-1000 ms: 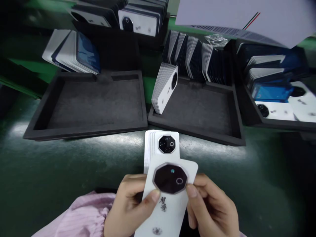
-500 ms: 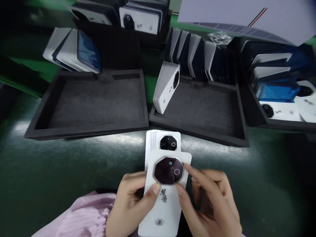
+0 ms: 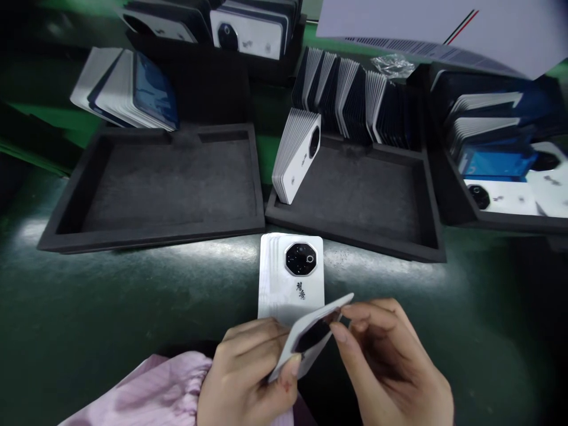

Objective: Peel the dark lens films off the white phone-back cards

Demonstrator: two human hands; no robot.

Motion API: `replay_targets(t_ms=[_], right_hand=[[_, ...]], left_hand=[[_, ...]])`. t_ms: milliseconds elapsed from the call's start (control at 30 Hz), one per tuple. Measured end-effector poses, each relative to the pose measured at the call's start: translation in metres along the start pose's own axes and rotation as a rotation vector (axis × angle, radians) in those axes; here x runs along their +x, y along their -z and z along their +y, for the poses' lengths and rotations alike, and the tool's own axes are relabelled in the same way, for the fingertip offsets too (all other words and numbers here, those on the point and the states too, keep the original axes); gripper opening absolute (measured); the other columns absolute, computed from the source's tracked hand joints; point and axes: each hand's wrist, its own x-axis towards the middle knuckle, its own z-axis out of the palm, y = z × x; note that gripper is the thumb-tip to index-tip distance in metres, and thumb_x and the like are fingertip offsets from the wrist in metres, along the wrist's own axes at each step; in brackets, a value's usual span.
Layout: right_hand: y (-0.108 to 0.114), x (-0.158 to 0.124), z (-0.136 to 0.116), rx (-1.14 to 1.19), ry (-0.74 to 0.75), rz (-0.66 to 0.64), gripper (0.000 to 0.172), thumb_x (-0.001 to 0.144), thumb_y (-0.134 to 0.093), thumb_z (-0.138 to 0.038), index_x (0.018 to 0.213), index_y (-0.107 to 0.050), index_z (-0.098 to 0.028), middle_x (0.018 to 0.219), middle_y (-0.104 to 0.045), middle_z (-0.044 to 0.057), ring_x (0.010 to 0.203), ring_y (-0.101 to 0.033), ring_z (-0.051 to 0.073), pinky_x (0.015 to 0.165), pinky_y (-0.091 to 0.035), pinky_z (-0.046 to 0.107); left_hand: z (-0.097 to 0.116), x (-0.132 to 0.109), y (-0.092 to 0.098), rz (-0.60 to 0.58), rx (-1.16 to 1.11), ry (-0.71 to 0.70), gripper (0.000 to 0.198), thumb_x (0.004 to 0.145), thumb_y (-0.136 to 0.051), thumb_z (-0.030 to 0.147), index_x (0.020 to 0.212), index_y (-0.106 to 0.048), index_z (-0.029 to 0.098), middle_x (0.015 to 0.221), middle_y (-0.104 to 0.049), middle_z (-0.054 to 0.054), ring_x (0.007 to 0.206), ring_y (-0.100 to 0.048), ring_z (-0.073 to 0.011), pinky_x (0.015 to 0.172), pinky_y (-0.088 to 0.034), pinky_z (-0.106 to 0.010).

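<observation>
A white phone back cover (image 3: 293, 343) with a dark octagonal camera window (image 3: 315, 334) is tilted steeply, its face turned right. My left hand (image 3: 248, 370) is closed on it, thumb on the face and fingers behind. At the window's upper right corner, the thumb and index finger of my right hand (image 3: 390, 355) are pinched close together. What lies between those fingertips is too small to make out. Just beyond, on the dark green table, lies a fanned stack of similar white covers (image 3: 290, 284), its lower part hidden by my left hand and the held cover.
Two black trays, a left tray (image 3: 151, 234) and a right tray (image 3: 355, 234), stand ahead. A fan of white covers (image 3: 297, 157) leans on the right tray. Behind stand rows of dark and white covers (image 3: 344, 97). Another black box (image 3: 461, 207) holds covers at right.
The held cover has swung from facing me to a steep tilt, uncovering more of the stack. My right thumb has left the cover's face and come up to the index finger at the window's corner.
</observation>
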Motion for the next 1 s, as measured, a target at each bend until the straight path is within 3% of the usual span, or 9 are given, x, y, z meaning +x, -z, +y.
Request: replay_targets(t_ms=[200, 433, 567, 833, 1000], right_hand=[[0.0014, 0.0028, -0.0007, 0.035, 0.007, -0.062, 0.013, 0.096, -0.065, -0.012, 0.093, -0.066, -0.025, 0.082, -0.061, -0.001, 0.069, -0.065, 0.011, 0.054, -0.053, 0.018], [-0.0055, -0.0002, -0.0034, -0.052, 0.034, 0.055, 0.011, 0.093, -0.071, -0.014, 0.097, -0.069, -0.023, 0.086, -0.060, -0.001, 0.063, -0.063, 0.008, 0.048, -0.048, 0.020], [-0.0057, 0.0009, -0.0009, -0.056, 0.112, 0.009, 0.014, 0.092, -0.070, -0.010, 0.097, -0.069, -0.022, 0.085, -0.060, -0.001, 0.062, -0.062, 0.009, 0.047, -0.050, 0.020], [-0.0039, 0.0012, -0.0013, -0.094, 0.134, 0.032, 0.022, 0.090, -0.071, -0.006, 0.107, -0.070, -0.020, 0.094, -0.060, 0.000, 0.060, -0.059, 0.005, 0.046, -0.051, 0.018], [-0.0006, 0.0009, -0.0016, -0.078, 0.101, 0.028, 0.017, 0.092, -0.071, -0.010, 0.103, -0.070, -0.022, 0.092, -0.062, -0.001, 0.061, -0.060, 0.006, 0.050, -0.052, 0.018]], left_hand=[[0.0014, 0.0006, -0.0002, -0.006, 0.023, -0.013, 0.022, 0.087, -0.060, 0.002, 0.071, -0.066, 0.016, 0.063, -0.076, -0.005, 0.053, -0.073, -0.0165, 0.060, -0.061, -0.022], [0.0044, 0.0075, -0.0005, 0.035, -0.007, 0.022, 0.037, 0.100, -0.058, 0.014, 0.063, -0.056, 0.018, 0.051, -0.062, 0.001, 0.043, -0.054, -0.0094, 0.047, -0.046, -0.017], [0.0041, 0.0086, -0.0001, 0.030, -0.025, 0.045, 0.044, 0.104, -0.056, 0.021, 0.061, -0.052, 0.019, 0.049, -0.055, 0.004, 0.042, -0.048, -0.0083, 0.045, -0.040, -0.018], [0.0032, 0.0059, -0.0005, -0.002, -0.040, 0.065, 0.044, 0.106, -0.054, 0.024, 0.063, -0.051, 0.019, 0.051, -0.053, 0.004, 0.045, -0.046, -0.0086, 0.044, -0.037, -0.019], [0.0001, 0.0040, -0.0005, -0.011, -0.023, 0.029, 0.042, 0.105, -0.055, 0.020, 0.063, -0.054, 0.019, 0.051, -0.054, 0.003, 0.045, -0.046, -0.0101, 0.044, -0.038, -0.022]])
